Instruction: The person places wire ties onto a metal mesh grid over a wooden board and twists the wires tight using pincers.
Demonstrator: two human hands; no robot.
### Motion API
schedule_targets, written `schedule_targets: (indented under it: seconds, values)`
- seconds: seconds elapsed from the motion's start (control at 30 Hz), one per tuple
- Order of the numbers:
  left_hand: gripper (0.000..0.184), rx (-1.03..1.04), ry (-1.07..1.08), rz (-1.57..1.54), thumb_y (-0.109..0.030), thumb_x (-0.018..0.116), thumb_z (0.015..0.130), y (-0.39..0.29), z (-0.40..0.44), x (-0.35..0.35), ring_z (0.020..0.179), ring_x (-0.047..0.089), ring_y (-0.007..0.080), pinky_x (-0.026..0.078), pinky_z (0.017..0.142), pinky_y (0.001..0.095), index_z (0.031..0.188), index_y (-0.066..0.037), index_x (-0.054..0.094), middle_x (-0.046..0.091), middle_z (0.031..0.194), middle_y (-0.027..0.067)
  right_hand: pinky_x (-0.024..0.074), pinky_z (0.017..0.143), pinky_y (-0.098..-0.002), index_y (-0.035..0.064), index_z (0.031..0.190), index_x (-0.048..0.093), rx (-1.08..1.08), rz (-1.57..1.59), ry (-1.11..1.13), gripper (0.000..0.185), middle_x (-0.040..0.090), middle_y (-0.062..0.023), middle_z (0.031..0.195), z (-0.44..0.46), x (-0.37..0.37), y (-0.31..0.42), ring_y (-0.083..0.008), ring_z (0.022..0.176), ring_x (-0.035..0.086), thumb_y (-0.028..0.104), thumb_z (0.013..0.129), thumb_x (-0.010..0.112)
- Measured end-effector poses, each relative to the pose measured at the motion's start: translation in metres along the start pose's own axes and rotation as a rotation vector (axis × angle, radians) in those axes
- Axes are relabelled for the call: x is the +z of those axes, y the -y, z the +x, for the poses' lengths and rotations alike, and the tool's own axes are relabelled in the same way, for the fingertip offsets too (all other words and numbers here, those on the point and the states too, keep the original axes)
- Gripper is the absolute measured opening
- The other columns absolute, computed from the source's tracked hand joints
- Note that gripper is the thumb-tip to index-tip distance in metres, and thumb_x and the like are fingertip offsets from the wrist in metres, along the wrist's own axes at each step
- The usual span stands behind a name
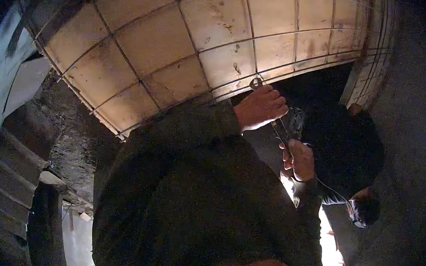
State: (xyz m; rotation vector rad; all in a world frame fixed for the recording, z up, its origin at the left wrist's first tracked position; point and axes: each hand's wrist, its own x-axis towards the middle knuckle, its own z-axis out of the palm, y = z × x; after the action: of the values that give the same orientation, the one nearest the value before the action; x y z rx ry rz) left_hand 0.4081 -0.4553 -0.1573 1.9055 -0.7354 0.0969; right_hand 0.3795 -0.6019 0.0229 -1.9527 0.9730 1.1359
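Observation:
A steel bar mesh (198,54) lies over pale, stained panels across the top of the head view. At its lower edge is the head of a pair of pincers (256,82), close to or touching a bar. My left hand (261,108), in a dark sleeve, is closed around the pincers just below their head. Lower and to the right, my right hand (301,160) has its fingers curled at the handle ends, which come out beneath the left hand. Whether wire is caught in the jaws is too small to tell.
A person in dark clothing (343,140) is close on the right, partly lost in shadow. A thin pale cord (330,189) runs near the right sleeve. Bar ends (120,135) stick out at the panel's lower left edge. A rough dark wall (77,135) stands at left.

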Motion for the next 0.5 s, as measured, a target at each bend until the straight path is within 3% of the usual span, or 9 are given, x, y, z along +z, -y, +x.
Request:
schedule_targets:
  seconds: [0.13,0.2,0.23,0.3,0.37,0.43,0.5]
  values:
    - [0.021,-0.026,-0.024,-0.007,-0.017,0.062,0.07,0.002,-0.005,0.015,0.082,0.052,0.0199,0.042,0.079,0.0363,0.089,-0.01,0.056,0.05,0.082,0.0028,0.0387,0.044,-0.0214,0.0013,0.091,0.06,0.012,0.004,-0.035,0.044,0.054,0.0006,0.06,0.002,-0.006,-0.019,-0.0075,0.046,0.048,0.045,0.091,0.054]
    - [0.022,0.009,-0.015,0.079,-0.016,0.062,0.069,0.0,-0.007,0.019,0.085,0.053,0.0207,0.042,0.085,0.0371,0.088,-0.01,0.055,0.05,0.082,0.0031,0.0492,0.061,-0.0271,-0.0009,0.106,0.059,0.012,-0.097,0.066,0.046,0.063,-0.0075,0.082,0.013,-0.006,-0.033,-0.0146,0.066,0.061,0.043,0.09,0.056]
    - [0.022,0.014,-0.012,0.082,-0.016,0.062,0.069,-0.002,-0.008,0.018,0.085,0.053,0.0207,0.042,0.085,0.0371,0.088,-0.01,0.055,0.05,0.082,0.0031,0.0492,0.061,-0.0271,-0.0009,0.106,0.059,0.008,-0.092,0.065,0.046,0.063,-0.0075,0.082,0.015,-0.003,-0.038,-0.0146,0.066,0.061,0.043,0.09,0.056]
    - [0.022,-0.04,0.056,0.026,-0.015,0.062,0.07,-0.005,-0.014,0.014,0.096,0.054,0.0217,0.039,0.095,0.0425,0.091,-0.009,0.056,0.052,0.088,0.0039,0.0467,0.087,-0.0358,-0.0009,0.121,0.053,-0.39,-0.31,0.002,0.058,0.061,-0.015,0.107,0.02,0.009,-0.047,-0.0227,0.098,0.06,0.047,0.089,0.056]
    - [0.023,-0.034,0.013,0.033,-0.015,0.062,0.071,-0.004,-0.026,0.028,0.102,0.052,0.0226,0.036,0.098,0.0463,0.093,-0.009,0.057,0.054,0.095,0.0054,0.0353,0.102,-0.0402,0.0,0.131,0.045,-0.258,-0.036,0.046,0.062,0.051,-0.018,0.127,0.022,0.016,-0.072,-0.0243,0.117,0.049,0.043,0.089,0.058]
    - [0.025,-0.022,-0.032,0.04,-0.015,0.062,0.072,-0.003,-0.033,0.035,0.109,0.051,0.0235,0.033,0.102,0.0502,0.095,-0.009,0.057,0.055,0.102,0.0069,0.036,0.101,-0.0401,-0.0002,0.131,0.045,-0.218,0.059,0.044,0.061,0.051,-0.0175,0.126,0.029,0.015,-0.094,-0.0238,0.115,0.05,0.042,0.089,0.057]
    - [0.032,-0.015,0.066,0.062,-0.015,0.064,0.072,-0.003,-0.036,0.035,0.122,0.042,0.0286,0.026,0.104,0.0594,0.103,-0.01,0.058,0.05,0.12,0.0096,0.0368,0.1,-0.04,-0.0004,0.13,0.045,-0.24,0.05,0.035,0.06,0.052,-0.0169,0.124,0.039,0.012,-0.117,-0.0232,0.113,0.051,0.042,0.089,0.057]
